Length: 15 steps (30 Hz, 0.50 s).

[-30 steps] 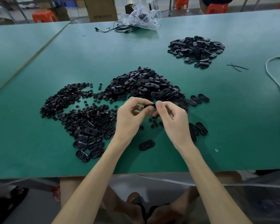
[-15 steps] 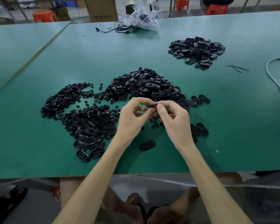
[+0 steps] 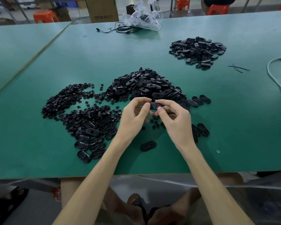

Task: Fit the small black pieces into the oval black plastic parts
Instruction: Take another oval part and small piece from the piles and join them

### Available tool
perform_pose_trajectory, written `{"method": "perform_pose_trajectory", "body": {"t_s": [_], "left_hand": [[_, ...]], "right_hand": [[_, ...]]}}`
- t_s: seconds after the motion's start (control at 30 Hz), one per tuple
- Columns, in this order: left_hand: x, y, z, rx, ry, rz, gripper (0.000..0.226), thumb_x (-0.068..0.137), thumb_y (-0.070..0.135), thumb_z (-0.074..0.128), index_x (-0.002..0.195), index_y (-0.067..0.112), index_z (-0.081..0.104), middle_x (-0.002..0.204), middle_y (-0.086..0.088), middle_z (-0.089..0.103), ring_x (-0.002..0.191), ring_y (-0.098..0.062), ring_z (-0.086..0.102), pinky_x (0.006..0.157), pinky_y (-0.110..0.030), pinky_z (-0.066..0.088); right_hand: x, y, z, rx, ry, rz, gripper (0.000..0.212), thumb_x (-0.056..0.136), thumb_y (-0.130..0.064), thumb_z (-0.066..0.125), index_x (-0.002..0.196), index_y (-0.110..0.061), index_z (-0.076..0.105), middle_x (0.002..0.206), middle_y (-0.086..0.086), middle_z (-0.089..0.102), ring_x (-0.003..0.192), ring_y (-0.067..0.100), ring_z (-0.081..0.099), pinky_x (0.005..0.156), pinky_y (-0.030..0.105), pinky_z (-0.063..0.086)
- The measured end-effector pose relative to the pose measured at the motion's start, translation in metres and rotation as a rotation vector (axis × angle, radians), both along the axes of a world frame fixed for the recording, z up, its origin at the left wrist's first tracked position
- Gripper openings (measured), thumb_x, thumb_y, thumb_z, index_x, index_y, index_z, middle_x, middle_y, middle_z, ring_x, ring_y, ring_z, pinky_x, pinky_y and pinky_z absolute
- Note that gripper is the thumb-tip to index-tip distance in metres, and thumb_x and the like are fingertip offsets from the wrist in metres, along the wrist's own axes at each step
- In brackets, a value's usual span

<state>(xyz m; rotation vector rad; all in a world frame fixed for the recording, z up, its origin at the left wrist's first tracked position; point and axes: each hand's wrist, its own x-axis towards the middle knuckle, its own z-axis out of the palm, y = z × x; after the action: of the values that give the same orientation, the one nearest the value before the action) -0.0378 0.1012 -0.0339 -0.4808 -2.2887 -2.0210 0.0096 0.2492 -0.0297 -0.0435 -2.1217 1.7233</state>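
Though near pile (image 3: 146,86), oval part (image 3: 154,106) above table (image 3: 234,127).

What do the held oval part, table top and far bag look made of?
Oval part: black moulded plastic, semi-gloss, catching highlights. Table top: matte green mat, perhaps rubber or vinyl, over brown board at the near edge. Bag: thin clear film, crinkled, shiny.

Left hand (image 3: 133,117) and right hand (image 3: 177,122) eased apart, baring the oval part (image 3: 154,106)
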Motion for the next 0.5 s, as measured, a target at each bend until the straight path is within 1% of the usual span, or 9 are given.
{"method": "perform_pose_trajectory", "body": {"t_s": [0.07,0.17,0.23,0.33,0.4,0.5], "left_hand": [[0.0005,0.0005,-0.0006,-0.007,-0.006,-0.029,0.013,0.102,0.016,0.065,0.114,0.012,0.07,0.094,0.002,0.076,0.079,-0.009,0.071,0.064,-0.022,0.054],[0.0009,0.0011,-0.0017,-0.029,-0.009,-0.049,0.009,0.1,0.016,0.069,0.107,0.012,0.072,0.082,0.006,0.075,0.07,-0.005,0.066,0.062,-0.016,0.048],[-0.0001,0.0008,-0.0016,-0.036,-0.012,-0.054,0.007,0.1,0.014,0.068,0.105,0.01,0.072,0.076,0.006,0.073,0.064,-0.006,0.062,0.059,-0.018,0.047],[-0.0006,-0.0001,-0.0002,-0.033,-0.015,-0.078,0.007,0.101,0.013,0.066,0.104,0.007,0.07,0.076,0.004,0.073,0.066,-0.009,0.065,0.057,-0.022,0.049],[-0.0008,-0.0012,0.0002,-0.014,-0.016,-0.088,0.005,0.1,0.012,0.068,0.103,0.008,0.071,0.079,0.002,0.074,0.069,-0.01,0.067,0.058,-0.023,0.05],[-0.0015,-0.0032,-0.0004,0.028,-0.04,-0.083,0.006,0.096,0.01,0.073,0.101,0.012,0.075,0.082,-0.001,0.078,0.074,-0.012,0.072,0.061,-0.024,0.054]], "right_hand": [[-0.0001,-0.0003,-0.0007,0.017,0.004,0.023,0.025,0.1,-0.008,0.065,0.114,-0.024,0.076,0.084,-0.007,0.078,0.086,0.012,0.077,0.082,0.034,0.061],[-0.0013,0.0,-0.0034,0.059,-0.008,0.027,0.027,0.099,-0.01,0.065,0.113,-0.03,0.077,0.084,-0.006,0.077,0.089,0.017,0.075,0.084,0.043,0.061],[-0.0027,0.0004,-0.005,0.075,-0.023,0.019,0.027,0.099,-0.012,0.066,0.114,-0.032,0.077,0.086,-0.005,0.076,0.089,0.018,0.074,0.084,0.047,0.06],[-0.003,-0.0003,-0.0056,0.096,-0.025,0.007,0.027,0.099,-0.013,0.067,0.115,-0.033,0.076,0.086,-0.006,0.075,0.09,0.02,0.073,0.084,0.046,0.06],[-0.0023,-0.0007,-0.0052,0.101,-0.012,-0.005,0.022,0.098,-0.014,0.068,0.112,-0.03,0.074,0.083,-0.009,0.075,0.09,0.016,0.074,0.084,0.044,0.06],[-0.0025,0.0004,-0.0056,0.097,-0.002,-0.045,0.013,0.098,-0.016,0.07,0.106,-0.026,0.074,0.09,-0.006,0.075,0.087,0.012,0.075,0.083,0.041,0.061]]}}
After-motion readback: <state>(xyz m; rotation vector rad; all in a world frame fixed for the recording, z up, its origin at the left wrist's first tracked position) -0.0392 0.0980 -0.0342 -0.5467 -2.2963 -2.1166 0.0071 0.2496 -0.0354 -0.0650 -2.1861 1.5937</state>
